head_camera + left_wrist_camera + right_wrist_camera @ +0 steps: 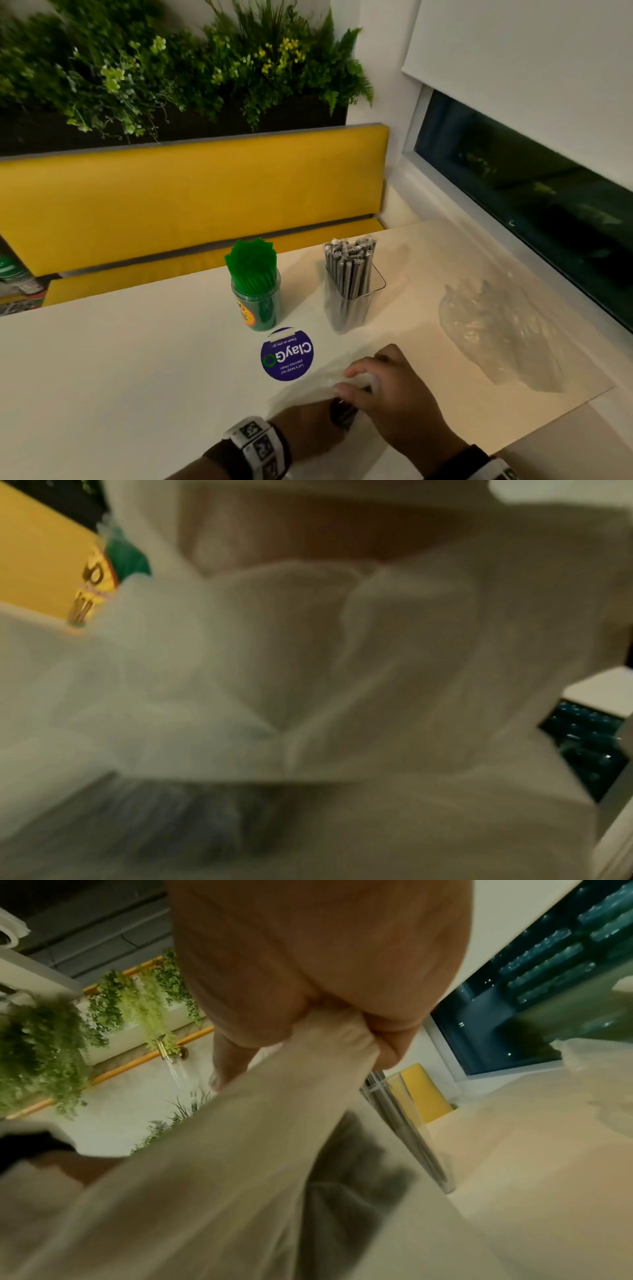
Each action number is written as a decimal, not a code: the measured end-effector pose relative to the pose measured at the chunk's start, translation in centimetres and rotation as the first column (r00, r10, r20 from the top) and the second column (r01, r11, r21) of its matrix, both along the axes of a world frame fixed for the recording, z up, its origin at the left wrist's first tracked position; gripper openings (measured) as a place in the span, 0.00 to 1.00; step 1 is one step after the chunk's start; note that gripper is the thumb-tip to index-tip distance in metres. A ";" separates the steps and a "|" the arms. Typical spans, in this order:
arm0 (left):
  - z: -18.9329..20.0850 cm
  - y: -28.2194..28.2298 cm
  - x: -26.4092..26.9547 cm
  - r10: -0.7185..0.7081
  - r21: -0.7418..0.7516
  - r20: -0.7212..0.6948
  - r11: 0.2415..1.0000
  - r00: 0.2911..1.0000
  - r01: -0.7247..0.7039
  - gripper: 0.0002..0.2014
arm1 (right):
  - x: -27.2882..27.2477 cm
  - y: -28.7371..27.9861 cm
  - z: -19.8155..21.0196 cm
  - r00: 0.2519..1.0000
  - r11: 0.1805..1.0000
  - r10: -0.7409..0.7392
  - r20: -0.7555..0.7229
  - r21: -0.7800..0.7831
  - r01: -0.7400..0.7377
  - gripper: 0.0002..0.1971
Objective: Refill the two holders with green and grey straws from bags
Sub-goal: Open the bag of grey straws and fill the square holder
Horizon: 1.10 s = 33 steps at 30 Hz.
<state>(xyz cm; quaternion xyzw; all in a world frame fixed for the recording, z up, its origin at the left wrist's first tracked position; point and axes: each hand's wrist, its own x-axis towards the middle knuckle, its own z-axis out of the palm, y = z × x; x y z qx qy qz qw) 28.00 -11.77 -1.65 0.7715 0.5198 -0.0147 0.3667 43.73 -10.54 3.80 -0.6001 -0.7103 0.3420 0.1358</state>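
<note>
The round green plastic holder [256, 305] and, to its right, the clear square holder [349, 301] both look well stocked, with green and grey straws. At the near edge, the right hand [394, 387] pinches a thin clear plastic bag [308, 383] while the left hand [308, 428] grips the grey straws [343, 413] left inside. I judge only this last bundle remains; an empty crumpled clear bag [500, 329] lies far right.

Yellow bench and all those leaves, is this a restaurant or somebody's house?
Probably a cafe or office pantry, not a house. A long yellow bench runs under a wall of plants, two holders of green straws and grey straws stand on the table, and a round sticker asks people to clean up.
</note>
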 end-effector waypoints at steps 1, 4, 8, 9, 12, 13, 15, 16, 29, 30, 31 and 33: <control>0.2 0.1 -0.3 -0.019 0.015 0.054 1.000 0.998 0.018 0.17 | 0.3 0.1 -0.1 1.000 1.000 -0.004 0.015 0.000 0.004 0.21; 1.9 0.6 -0.7 0.004 0.072 0.208 0.997 0.978 -0.020 0.14 | 0.9 0.3 -0.5 0.999 0.999 0.043 0.006 -0.021 -0.043 0.23; 2.1 1.2 -1.0 0.100 -0.040 0.195 0.995 0.976 -0.094 0.17 | 1.7 1.3 -1.2 0.987 0.998 0.042 -0.153 -0.039 -0.049 0.14; 1.7 1.3 -1.1 0.106 -0.054 0.193 0.994 0.975 -0.097 0.14 | 1.9 1.6 -1.5 0.974 0.998 0.021 -0.225 -0.049 -0.033 0.11; 1.4 1.4 -1.0 0.095 -0.043 0.175 0.995 0.980 -0.089 0.04 | 2.3 2.5 -1.8 0.889 0.988 -0.071 -0.452 -0.152 0.002 0.05; 1.4 1.5 -1.0 0.099 -0.026 0.181 0.995 0.979 -0.095 0.05 | 2.4 2.8 -1.5 0.834 0.977 -0.137 -0.535 -0.214 0.023 0.05; 1.8 1.5 -0.7 0.086 0.002 0.204 0.996 0.975 -0.088 0.06 | 2.9 3.6 -1.3 0.734 0.944 -0.295 -0.612 -0.306 0.123 0.12; 2.3 1.6 -0.6 0.090 -0.022 0.251 0.996 0.964 -0.087 0.05 | 3.2 4.1 -1.6 0.713 0.927 -0.358 -0.603 -0.322 0.193 0.14; 15.7 11.7 0.8 0.334 -0.223 0.928 0.851 0.162 -0.476 0.17 | 2.1 9.5 -4.1 0.951 0.957 -0.207 0.229 0.249 0.148 0.26; 15.7 13.1 1.1 0.332 -0.218 0.933 0.827 0.138 -0.518 0.16 | 1.8 10.2 -4.3 0.941 0.955 -0.220 0.258 0.253 0.154 0.23; 15.4 14.6 1.3 0.336 -0.216 0.934 0.801 0.120 -0.558 0.15 | 1.5 10.8 -4.5 0.935 0.952 -0.234 0.267 0.260 0.164 0.19; 14.3 16.9 2.0 0.365 -0.209 0.923 0.740 0.121 -0.639 0.13 | 1.3 11.6 -4.9 0.938 0.940 -0.256 0.235 0.286 0.184 0.13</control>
